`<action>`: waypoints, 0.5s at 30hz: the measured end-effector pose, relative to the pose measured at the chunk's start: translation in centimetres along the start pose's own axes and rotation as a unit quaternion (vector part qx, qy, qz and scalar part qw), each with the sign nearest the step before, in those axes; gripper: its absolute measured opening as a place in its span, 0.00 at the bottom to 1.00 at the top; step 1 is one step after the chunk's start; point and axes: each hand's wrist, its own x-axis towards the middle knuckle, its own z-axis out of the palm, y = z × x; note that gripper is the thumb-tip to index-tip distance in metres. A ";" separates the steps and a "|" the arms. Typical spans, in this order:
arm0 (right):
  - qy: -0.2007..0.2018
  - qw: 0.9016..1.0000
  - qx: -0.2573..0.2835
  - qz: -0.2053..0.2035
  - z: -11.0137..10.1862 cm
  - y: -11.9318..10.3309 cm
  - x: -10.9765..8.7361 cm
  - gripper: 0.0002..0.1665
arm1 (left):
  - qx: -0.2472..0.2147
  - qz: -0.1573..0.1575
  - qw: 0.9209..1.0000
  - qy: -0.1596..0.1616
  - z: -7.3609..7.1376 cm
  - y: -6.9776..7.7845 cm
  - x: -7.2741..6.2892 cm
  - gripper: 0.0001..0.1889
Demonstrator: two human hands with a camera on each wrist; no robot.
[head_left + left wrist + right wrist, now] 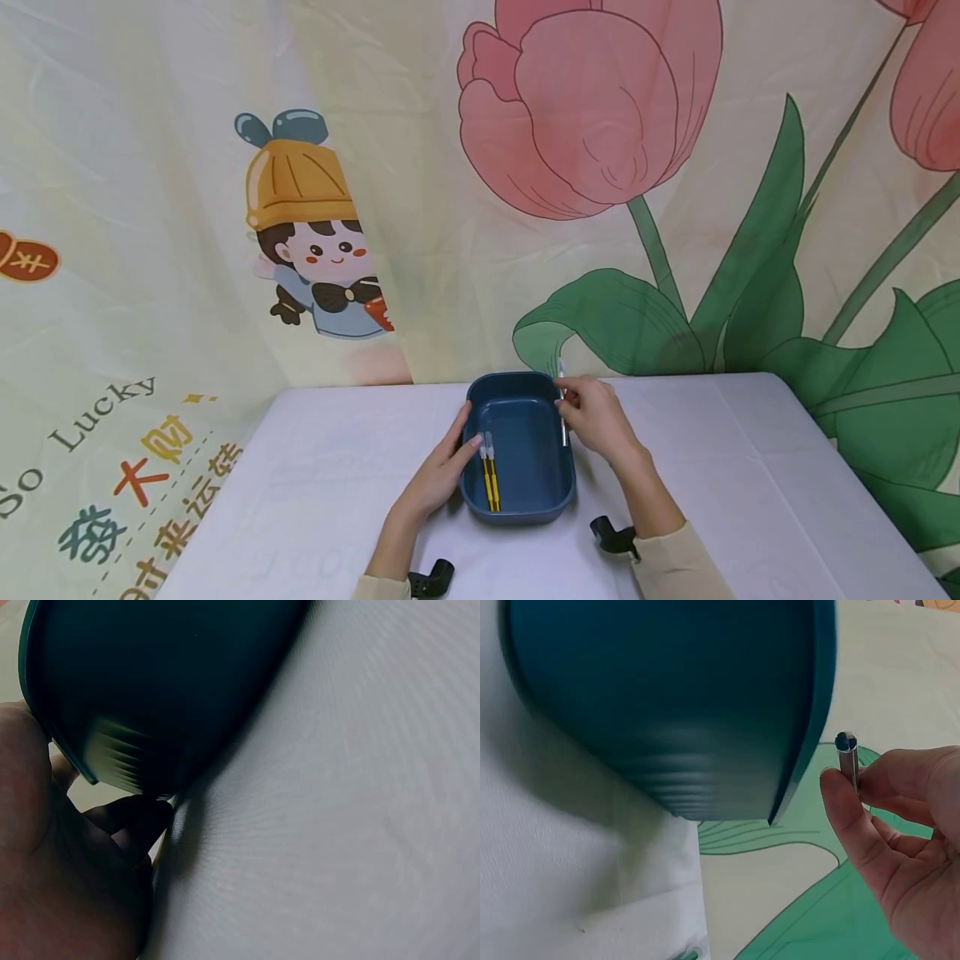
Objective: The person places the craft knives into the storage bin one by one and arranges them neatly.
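A dark blue rectangular plastic basin [525, 517] stands on the white-covered table. My left hand [438, 475] grips its left side, with the thumb over the rim and fingers along the outer wall [150, 682]. Two yellow pens [490, 483] with clear tops lie side by side inside, along the left. Above the basin's right rim, my right hand [596, 417] pinches a slim, silvery pen [564, 429] between thumb and fingers. The round end of this pen [847, 754] points at the camera in the right wrist view, apart from the basin wall [705, 712].
White cloth covers the table [750, 500]. Behind its far edge hangs a printed curtain [420, 208] with tulips and a cartoon figure. A small clear and green object [690, 954], cut off by the frame, shows near the table edge in the right wrist view.
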 end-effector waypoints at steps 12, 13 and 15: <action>-0.027 1.000 -0.001 0.011 1.0 -1.3 -0.3 0.22 | 0.006 0.008 1.000 0.002 0.0 -0.3 0.1 0.37; -0.027 1.000 -0.003 0.009 1.1 -1.3 -0.3 0.22 | 0.007 0.009 1.000 0.003 0.0 -0.3 0.1 0.37; -0.029 1.000 -0.002 0.002 1.4 -1.4 -0.2 0.21 | 0.009 0.007 1.000 0.003 0.0 -0.3 0.1 0.36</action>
